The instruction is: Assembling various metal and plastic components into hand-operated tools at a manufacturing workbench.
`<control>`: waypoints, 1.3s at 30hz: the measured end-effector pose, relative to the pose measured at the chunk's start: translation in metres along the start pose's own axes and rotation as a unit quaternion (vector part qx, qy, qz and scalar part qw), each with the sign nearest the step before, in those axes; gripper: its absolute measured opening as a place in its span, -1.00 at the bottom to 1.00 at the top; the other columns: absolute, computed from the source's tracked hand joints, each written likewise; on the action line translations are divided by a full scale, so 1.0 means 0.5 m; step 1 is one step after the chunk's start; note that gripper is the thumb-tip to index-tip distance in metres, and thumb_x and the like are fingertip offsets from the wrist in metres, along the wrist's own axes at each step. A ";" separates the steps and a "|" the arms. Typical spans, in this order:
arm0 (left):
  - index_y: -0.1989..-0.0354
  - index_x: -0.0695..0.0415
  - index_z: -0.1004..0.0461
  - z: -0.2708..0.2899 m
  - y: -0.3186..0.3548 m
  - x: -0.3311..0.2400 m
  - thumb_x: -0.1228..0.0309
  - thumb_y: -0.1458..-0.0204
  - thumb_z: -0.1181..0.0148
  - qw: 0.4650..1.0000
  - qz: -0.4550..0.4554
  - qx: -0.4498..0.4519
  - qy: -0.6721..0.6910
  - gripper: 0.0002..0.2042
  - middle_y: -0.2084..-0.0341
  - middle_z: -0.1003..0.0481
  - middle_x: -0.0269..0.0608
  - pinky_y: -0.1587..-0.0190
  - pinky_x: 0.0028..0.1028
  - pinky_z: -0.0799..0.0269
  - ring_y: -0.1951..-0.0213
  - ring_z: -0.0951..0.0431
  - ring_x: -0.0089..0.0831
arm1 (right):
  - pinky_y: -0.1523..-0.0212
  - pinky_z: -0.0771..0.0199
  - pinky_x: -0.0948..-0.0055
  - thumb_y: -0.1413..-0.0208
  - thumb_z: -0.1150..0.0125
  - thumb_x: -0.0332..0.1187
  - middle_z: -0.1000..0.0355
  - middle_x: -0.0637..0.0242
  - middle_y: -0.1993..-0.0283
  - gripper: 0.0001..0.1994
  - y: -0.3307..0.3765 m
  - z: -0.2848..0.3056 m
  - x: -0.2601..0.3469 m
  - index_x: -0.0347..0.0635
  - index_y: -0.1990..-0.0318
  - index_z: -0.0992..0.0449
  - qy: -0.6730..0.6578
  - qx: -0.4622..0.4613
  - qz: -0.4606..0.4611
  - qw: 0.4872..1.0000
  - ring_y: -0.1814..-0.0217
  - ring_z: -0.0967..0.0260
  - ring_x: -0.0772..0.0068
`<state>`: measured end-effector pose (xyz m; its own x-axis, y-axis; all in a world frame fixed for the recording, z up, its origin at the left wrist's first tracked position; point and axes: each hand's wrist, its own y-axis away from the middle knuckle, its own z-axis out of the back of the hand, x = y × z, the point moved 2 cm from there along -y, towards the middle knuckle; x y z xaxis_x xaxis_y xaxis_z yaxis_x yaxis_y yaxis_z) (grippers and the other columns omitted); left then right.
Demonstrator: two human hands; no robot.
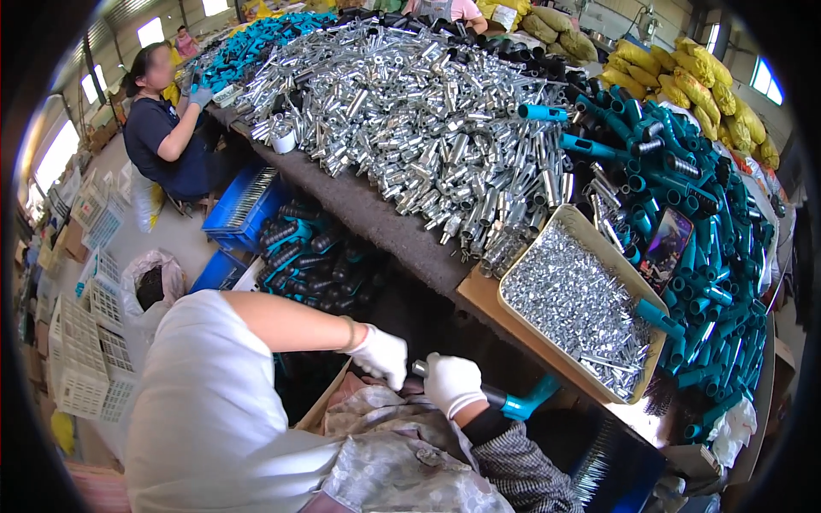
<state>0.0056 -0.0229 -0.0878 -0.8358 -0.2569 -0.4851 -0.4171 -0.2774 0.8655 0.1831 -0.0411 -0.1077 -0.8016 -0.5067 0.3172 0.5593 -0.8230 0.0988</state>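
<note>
Both my hands wear white gloves and are close together above my lap. My left hand [381,356] is closed, fingers curled downward; what they hold, if anything, is hidden. Just to its right, my right hand [453,383] is wrapped round a short silver metal tube [420,368], whose end pokes out toward the left hand. Beneath the right hand runs a teal and black tool handle [530,399], its teal end sticking out to the right. Patterned cloth [385,445] covers my lap.
A heap of silver metal tubes [402,120] covers the bench. Near its edge stands a tray [506,295] of small metal parts. Teal tubular parts [718,256] pile at right. Blue crates [244,209] and black-and-teal handles [308,252] lie below the bench. A co-worker [167,137] sits at left.
</note>
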 end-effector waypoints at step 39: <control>-0.03 0.18 -0.35 0.164 0.103 -0.127 0.51 -0.08 -0.01 0.587 -0.534 -0.372 0.482 -0.69 0.34 -0.41 -0.31 0.53 -0.64 -0.21 0.46 -0.37 -0.62 | 0.34 -0.40 0.49 -0.17 -0.21 0.05 -0.42 0.22 0.34 -0.33 0.305 0.070 -0.089 -0.31 -0.21 -0.25 -0.713 -0.109 -0.099 0.686 0.42 -0.37 0.47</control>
<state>0.0079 0.0551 -0.0024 0.4996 0.1262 -0.8570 0.0519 -0.9919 -0.1158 0.3113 -0.1349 -0.0740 0.2500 0.2588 0.9330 0.3003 -0.9368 0.1794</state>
